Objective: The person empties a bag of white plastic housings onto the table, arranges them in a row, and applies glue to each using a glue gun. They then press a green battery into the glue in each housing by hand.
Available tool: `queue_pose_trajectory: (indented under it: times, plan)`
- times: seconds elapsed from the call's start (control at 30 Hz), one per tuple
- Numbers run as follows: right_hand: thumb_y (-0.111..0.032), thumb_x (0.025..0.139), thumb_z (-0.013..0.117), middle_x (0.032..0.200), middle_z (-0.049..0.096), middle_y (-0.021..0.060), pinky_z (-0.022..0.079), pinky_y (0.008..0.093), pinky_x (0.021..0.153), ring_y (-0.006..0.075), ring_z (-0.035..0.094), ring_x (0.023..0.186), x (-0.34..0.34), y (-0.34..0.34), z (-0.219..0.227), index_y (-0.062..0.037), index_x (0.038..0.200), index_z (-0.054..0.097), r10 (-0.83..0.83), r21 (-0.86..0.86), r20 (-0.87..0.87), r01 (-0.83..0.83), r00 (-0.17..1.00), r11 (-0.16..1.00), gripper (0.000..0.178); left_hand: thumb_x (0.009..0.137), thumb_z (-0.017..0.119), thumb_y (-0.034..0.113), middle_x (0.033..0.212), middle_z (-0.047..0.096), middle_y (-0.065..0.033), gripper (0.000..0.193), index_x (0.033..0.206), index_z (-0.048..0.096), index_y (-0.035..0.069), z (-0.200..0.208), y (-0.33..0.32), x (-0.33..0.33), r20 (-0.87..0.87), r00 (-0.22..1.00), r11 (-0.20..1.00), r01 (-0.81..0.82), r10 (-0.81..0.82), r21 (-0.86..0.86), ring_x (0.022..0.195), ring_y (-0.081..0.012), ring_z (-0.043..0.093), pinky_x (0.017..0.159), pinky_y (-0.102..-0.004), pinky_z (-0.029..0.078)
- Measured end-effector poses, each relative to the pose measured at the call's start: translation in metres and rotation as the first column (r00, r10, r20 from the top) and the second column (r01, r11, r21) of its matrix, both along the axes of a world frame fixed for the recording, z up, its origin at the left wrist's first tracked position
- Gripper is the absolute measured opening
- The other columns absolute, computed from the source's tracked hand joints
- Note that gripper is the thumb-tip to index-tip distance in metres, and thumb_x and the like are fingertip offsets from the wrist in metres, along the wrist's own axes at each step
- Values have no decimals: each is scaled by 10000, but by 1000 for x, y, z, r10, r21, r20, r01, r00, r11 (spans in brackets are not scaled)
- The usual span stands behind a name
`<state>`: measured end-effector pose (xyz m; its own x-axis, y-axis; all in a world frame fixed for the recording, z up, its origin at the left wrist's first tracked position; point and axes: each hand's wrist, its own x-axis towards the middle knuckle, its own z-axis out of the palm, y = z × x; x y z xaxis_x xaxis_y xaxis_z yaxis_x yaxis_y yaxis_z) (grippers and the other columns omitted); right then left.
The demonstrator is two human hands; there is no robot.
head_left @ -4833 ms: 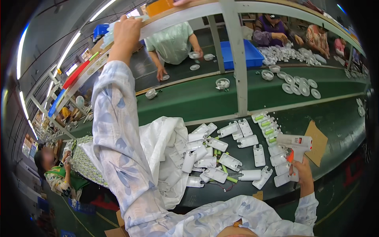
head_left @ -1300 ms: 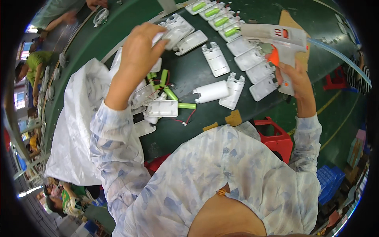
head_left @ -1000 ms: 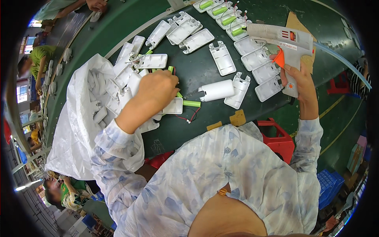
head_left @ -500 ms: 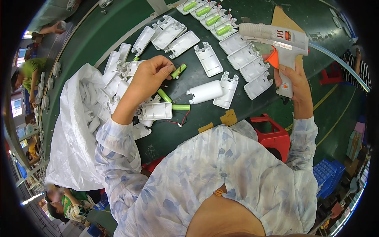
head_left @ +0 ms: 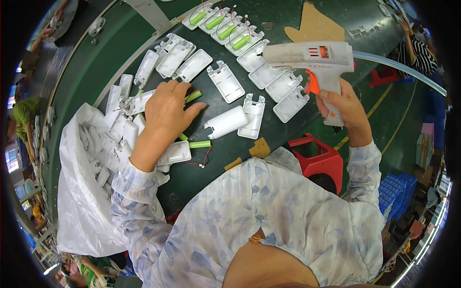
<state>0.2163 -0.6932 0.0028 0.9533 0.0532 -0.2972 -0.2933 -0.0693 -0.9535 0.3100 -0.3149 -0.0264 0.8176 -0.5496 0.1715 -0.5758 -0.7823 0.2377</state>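
My right hand [head_left: 341,103] is closed round the handle of a white hot glue gun [head_left: 312,56] with an orange trigger, its nozzle pointing left over the white plastic shells. A clear glue stick [head_left: 403,68] runs out of the gun's back. My left hand [head_left: 168,113] is over the loose pile, thumb spread from the bent fingers, whose tips are partly hidden. Beside those fingers a green battery cell [head_left: 193,97] shows. Another green cell [head_left: 200,144] with red and black wires lies near the wrist. A white shell [head_left: 225,121] rests against an open-faced shell [head_left: 251,116].
Shells with green cells [head_left: 241,42] and bare ones [head_left: 291,104] form a row across the green table. A white plastic bag [head_left: 77,192] of parts sits at the left. Cardboard [head_left: 314,26] lies behind the gun. A red stool [head_left: 319,158] stands by the table edge.
My left hand has let go of the green cell it pinched and moved left, thumb spreading. The glue gun stays in my right hand. The whole view has shifted.
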Motion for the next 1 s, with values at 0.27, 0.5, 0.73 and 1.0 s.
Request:
queue_pose_trajectory:
  times: [0.27, 0.5, 0.73, 1.0]
  plan:
    - [-202, 911, 617, 702, 582, 23, 430, 267, 526, 98, 537, 561, 5, 8, 7, -3, 1088, 590, 78, -63, -39, -81, 996, 995, 268, 774, 774, 157, 779, 640, -83, 107, 799, 718, 68, -12, 1, 10, 121, 986, 984, 133, -118, -123, 796, -282, 607, 661, -401, 485]
    - [-207, 913, 626, 710, 581, 20, 413, 262, 521, 91, 527, 556, 7, 5, 2, -1, 1059, 599, 124, -53, -54, -127, 991, 990, 254, 860, 696, 93, 852, 687, -145, 79, 905, 684, 29, -21, 2, 6, -81, 993, 983, 70, -85, -171, 764, -352, 666, 667, -414, 526]
    - [-230, 908, 630, 696, 579, 26, 427, 260, 517, 97, 527, 542, 4, -4, -7, -3, 1054, 597, 91, -81, -53, -95, 994, 992, 272, 897, 676, 85, 812, 689, -184, 98, 935, 684, -5, 24, -42, 27, -164, 969, 935, 122, -185, -333, 701, -331, 674, 635, -380, 523]
    - [-222, 915, 617, 724, 606, 43, 427, 261, 541, 112, 558, 574, -6, -4, -9, 13, 1160, 570, 25, 7, 3, -25, 1000, 1000, 343, 888, 671, 125, 848, 698, -185, 130, 949, 704, 15, 5, -126, 81, -5, 964, 935, 256, -265, -247, 739, -383, 668, 664, -413, 534]
